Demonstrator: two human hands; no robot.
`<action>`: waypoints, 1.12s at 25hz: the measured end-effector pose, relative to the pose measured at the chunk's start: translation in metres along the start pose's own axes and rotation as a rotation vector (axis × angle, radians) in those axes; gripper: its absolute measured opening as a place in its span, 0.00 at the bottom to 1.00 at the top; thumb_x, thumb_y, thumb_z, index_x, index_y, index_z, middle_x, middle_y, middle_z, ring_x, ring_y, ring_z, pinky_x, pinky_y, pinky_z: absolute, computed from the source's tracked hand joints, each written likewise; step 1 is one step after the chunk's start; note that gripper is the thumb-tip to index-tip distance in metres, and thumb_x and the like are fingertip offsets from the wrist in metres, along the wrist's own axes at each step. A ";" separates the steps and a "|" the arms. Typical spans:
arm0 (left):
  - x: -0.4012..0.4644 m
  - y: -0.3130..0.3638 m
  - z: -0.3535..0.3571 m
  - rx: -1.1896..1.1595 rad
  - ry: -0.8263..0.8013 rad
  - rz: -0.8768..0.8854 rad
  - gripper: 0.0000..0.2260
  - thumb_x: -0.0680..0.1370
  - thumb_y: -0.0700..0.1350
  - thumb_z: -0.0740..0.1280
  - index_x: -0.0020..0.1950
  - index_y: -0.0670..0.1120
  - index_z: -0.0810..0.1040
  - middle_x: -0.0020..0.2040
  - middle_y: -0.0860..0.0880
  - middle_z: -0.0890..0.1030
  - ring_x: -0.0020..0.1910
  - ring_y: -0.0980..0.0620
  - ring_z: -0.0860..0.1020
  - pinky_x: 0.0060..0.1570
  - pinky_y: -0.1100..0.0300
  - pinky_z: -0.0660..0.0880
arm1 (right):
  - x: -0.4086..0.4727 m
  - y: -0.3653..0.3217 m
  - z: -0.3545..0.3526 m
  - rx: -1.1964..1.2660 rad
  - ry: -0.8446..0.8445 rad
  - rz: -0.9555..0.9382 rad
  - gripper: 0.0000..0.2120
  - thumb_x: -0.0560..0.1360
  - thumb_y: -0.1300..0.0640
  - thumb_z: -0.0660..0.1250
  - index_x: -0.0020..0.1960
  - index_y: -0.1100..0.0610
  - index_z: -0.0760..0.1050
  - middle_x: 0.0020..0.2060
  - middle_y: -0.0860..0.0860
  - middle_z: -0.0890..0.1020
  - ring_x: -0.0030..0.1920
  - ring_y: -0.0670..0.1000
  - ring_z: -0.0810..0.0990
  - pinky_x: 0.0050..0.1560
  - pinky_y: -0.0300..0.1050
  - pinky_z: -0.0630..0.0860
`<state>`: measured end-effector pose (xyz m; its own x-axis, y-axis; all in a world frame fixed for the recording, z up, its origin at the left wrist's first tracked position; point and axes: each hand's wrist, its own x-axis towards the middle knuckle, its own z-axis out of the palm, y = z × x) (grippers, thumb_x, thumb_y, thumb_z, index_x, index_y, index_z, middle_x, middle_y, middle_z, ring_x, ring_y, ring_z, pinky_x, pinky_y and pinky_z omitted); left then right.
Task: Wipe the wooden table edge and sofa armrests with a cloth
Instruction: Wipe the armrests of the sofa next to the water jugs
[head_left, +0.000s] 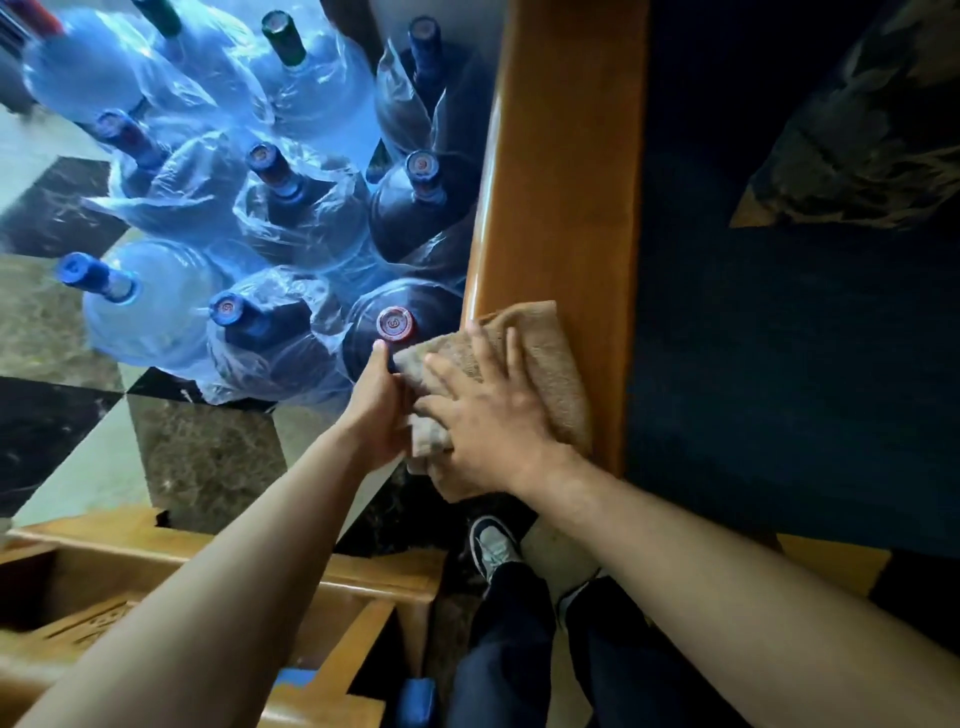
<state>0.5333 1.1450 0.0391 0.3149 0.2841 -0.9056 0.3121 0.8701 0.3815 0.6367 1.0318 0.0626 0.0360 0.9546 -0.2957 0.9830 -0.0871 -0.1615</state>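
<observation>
A tan cloth (545, 358) lies over the near end of a glossy wooden sofa armrest (561, 171), draped down its left side. My right hand (483, 410) lies flat on the cloth with fingers spread, pressing it onto the wood. My left hand (376, 405) is at the armrest's left side, gripping the hanging part of the cloth; its fingers are hidden behind the cloth.
Several large blue water bottles (270, 208) wrapped in plastic stand on the marble floor left of the armrest. The dark blue sofa seat (779, 338) with a patterned cushion (872, 135) lies right. A wooden table (208, 587) sits at lower left. My legs and shoes (493, 551) are below.
</observation>
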 end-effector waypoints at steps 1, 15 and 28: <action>0.001 -0.003 -0.008 0.051 0.064 0.030 0.39 0.79 0.70 0.47 0.49 0.38 0.82 0.43 0.39 0.83 0.35 0.43 0.82 0.33 0.57 0.75 | 0.012 -0.018 -0.002 -0.118 -0.082 -0.096 0.24 0.79 0.38 0.62 0.73 0.43 0.74 0.79 0.50 0.67 0.81 0.67 0.52 0.76 0.76 0.37; -0.006 -0.037 0.057 0.688 0.286 0.263 0.31 0.83 0.63 0.50 0.72 0.39 0.68 0.65 0.39 0.76 0.64 0.40 0.75 0.61 0.51 0.71 | -0.153 0.108 0.045 0.263 0.381 -0.244 0.04 0.82 0.58 0.69 0.52 0.53 0.82 0.61 0.53 0.83 0.61 0.58 0.78 0.62 0.66 0.74; -0.102 -0.066 0.194 1.081 0.565 0.346 0.19 0.83 0.53 0.58 0.59 0.37 0.73 0.58 0.34 0.79 0.56 0.34 0.78 0.60 0.42 0.75 | -0.285 0.161 -0.010 1.042 0.670 0.766 0.14 0.66 0.69 0.78 0.47 0.57 0.80 0.51 0.49 0.78 0.53 0.53 0.79 0.56 0.48 0.77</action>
<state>0.6544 0.9808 0.1423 0.1842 0.7936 -0.5798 0.9445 0.0204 0.3280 0.7865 0.7489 0.1302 0.8430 0.5058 -0.1831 0.1212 -0.5102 -0.8515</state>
